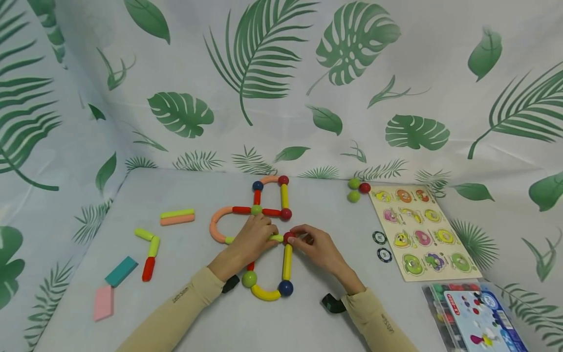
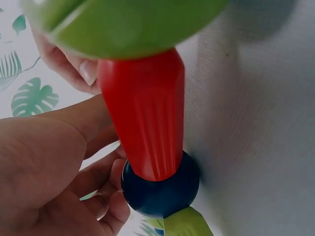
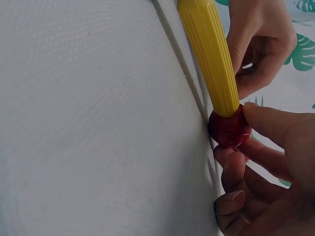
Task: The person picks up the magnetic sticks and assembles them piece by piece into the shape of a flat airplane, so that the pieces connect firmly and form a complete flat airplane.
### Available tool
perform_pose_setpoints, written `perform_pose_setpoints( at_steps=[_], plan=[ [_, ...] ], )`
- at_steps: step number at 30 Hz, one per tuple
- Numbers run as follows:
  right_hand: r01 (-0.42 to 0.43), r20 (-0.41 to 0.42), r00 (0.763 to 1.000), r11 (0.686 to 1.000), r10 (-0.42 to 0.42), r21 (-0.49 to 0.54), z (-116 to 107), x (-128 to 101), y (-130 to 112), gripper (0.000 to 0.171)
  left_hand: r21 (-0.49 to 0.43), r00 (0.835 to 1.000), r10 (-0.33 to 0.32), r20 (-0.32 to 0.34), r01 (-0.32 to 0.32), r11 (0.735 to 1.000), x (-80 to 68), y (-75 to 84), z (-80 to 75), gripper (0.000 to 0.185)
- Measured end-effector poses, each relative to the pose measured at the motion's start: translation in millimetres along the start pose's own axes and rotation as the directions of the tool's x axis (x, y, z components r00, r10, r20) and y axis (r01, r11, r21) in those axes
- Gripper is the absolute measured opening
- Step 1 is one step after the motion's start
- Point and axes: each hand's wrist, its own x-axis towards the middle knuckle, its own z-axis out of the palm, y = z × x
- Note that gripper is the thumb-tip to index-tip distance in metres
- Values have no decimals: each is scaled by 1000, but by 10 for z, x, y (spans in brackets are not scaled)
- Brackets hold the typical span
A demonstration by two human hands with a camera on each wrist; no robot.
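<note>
On the table lies a figure of magnetic rods and balls. My left hand point(image 1: 252, 237) reaches over its middle, thumb and fingers pinching a lime-green rod point(image 1: 276, 238). Beneath that hand a dark blue ball point(image 2: 160, 189) joins a red rod point(image 2: 147, 118), its lower end meeting a green ball point(image 1: 249, 279). My right hand point(image 1: 318, 248) pinches a red ball point(image 3: 229, 129) at the lime rod's right end. From this ball a yellow rod point(image 1: 287, 263) runs down to another blue ball point(image 1: 286, 288). A curved yellow rod point(image 1: 266, 293) closes the lower loop.
Loose rods point(image 1: 177, 217) and two blocks point(image 1: 121, 271) lie left. Toward the right are loose balls point(image 1: 354, 196), a fruit puzzle board point(image 1: 424, 234), two round chips point(image 1: 384, 254) and a clear case point(image 1: 477, 318) of pieces.
</note>
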Motion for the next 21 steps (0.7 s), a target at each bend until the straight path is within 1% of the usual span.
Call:
perform_pose_setpoints(
  at_steps=[3, 6, 12, 15, 21],
  plan=[
    [3, -2, 1000, 1000, -3, -5, 0, -3, -2, 32, -10, 1000, -10, 13, 10, 1000, -6, -4, -1, 25],
    [4, -1, 1000, 1000, -4, -8, -2, -1, -1, 32, -43, 999, -28, 29, 29, 999, -47, -28, -36, 27],
    [2, 8, 1000, 1000, -2, -13, -10, -2, 9, 33, -112, 993, -90, 75, 98, 989, -225, -141, -186, 37],
    [3, 8, 1000, 1000, -3, -14, -13, 3, 1, 33, -131, 991, -117, 71, 125, 983, -290, -202, -236, 37],
    [-4, 18, 1000, 1000, 4, 4, 22, -5, -23, 33, -155, 990, -125, 72, 134, 979, -330, -255, -238, 33]
  ],
)
